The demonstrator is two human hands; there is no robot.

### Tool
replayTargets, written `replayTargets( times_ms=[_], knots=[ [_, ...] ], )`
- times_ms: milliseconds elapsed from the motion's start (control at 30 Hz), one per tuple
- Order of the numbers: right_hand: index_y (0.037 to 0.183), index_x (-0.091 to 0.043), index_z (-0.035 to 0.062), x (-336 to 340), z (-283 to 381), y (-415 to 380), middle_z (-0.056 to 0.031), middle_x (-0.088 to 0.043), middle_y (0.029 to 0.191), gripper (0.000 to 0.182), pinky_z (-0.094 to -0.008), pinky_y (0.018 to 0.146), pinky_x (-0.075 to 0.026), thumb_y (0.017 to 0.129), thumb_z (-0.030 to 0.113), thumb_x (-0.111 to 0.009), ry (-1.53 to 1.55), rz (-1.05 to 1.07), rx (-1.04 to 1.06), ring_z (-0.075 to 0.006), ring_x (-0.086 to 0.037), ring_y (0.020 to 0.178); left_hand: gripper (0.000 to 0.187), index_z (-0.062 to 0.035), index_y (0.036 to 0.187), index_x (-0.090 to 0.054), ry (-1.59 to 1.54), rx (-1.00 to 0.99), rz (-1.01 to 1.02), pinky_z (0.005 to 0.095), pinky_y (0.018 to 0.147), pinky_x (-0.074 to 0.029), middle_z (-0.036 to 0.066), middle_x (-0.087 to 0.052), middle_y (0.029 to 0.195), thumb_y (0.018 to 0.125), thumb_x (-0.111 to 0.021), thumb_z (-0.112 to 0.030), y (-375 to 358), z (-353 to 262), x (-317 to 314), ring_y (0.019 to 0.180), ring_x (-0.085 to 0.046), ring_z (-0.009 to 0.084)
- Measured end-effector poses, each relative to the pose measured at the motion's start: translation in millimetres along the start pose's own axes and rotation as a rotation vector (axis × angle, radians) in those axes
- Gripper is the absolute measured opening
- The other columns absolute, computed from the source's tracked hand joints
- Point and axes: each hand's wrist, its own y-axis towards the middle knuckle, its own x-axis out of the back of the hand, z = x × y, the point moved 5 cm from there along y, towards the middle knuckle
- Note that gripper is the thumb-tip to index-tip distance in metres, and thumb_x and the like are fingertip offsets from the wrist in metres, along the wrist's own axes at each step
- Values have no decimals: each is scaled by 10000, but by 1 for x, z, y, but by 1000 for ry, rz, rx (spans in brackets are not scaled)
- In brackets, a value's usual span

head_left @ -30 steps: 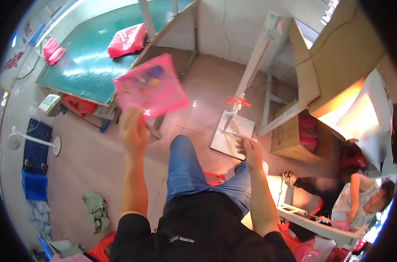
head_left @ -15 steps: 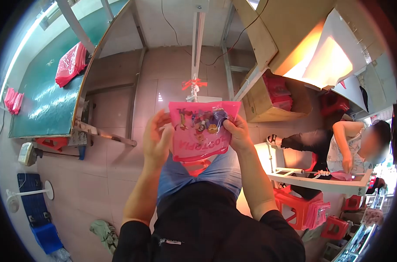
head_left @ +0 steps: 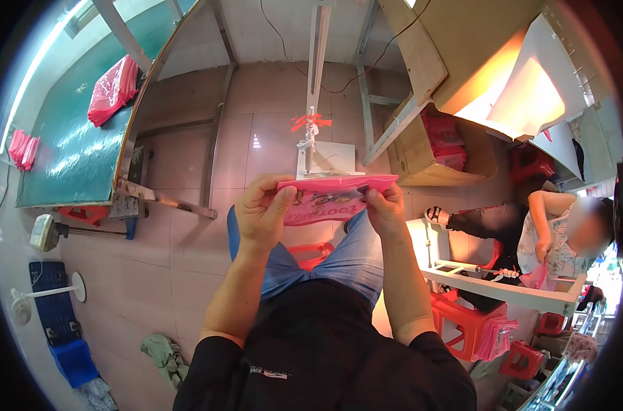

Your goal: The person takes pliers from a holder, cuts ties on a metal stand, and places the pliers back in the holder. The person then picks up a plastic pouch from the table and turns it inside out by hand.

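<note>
A pink plastic pouch [head_left: 328, 214] printed with cartoon figures and lettering is stretched between my two hands above my lap. My left hand [head_left: 262, 211] pinches its left edge, thumb on the near face. At the opposite edge, my right hand [head_left: 387, 209] grips with the thumb pressed on the print. The pouch tilts steeply, so its face looks foreshortened and its upper edge runs nearly level. Just beyond that edge stands a small white metal device [head_left: 310, 147] on a white base plate [head_left: 339, 154], with red ties [head_left: 310, 122] around its upper part.
Pink pouches [head_left: 113, 90] are stacked on the green table [head_left: 65, 164] at left. A cardboard box [head_left: 421, 161] holds more at right. Another person [head_left: 541, 236] sits at a white frame [head_left: 503, 288], handling something pink. Nearby is a red stool [head_left: 462, 322] with pink pouches.
The pouch has tipped from facing me broadly to a steep slant, with its upper edge slightly lower. Both hands keep hold of its sides. The white base plate now shows more beyond it.
</note>
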Motion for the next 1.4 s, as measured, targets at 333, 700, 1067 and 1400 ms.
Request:
replayTargets(
  times_ms=[333,700,1067,1400],
  knots=[
    [1087,-674,45,6,-10,5,-107,-703,1061,203,-360,876,-531,925,167,-665,54,-72,32,-209,-670,961,146,14,1040,-657,104,-38,43,235,783,-469,48,-635,978,903,-679,-31,-2,13,-3,859,-581,104],
    [1120,-647,54,19,-17,3,-91,-684,1084,223,-374,861,-531,940,185,-647,59,-87,1,-201,-654,989,57,15,937,-670,383,-167,49,196,699,-432,19,-616,899,894,-688,-17,3,-2,-21,775,-535,69],
    [1085,-626,30,20,-5,4,-92,-698,977,198,-301,698,-559,922,134,-667,-30,-190,70,-143,-660,778,94,-5,953,-690,261,-63,0,232,719,-466,43,-661,861,862,-713,-7,1,16,-10,805,-596,103],
    [989,-662,19,-3,10,4,-37,-688,896,108,-225,662,-504,901,74,-691,-113,-234,62,-83,-617,754,81,-8,979,-647,-56,61,-104,233,710,-499,43,-655,858,902,-668,2,3,40,15,745,-608,104]
  ],
)
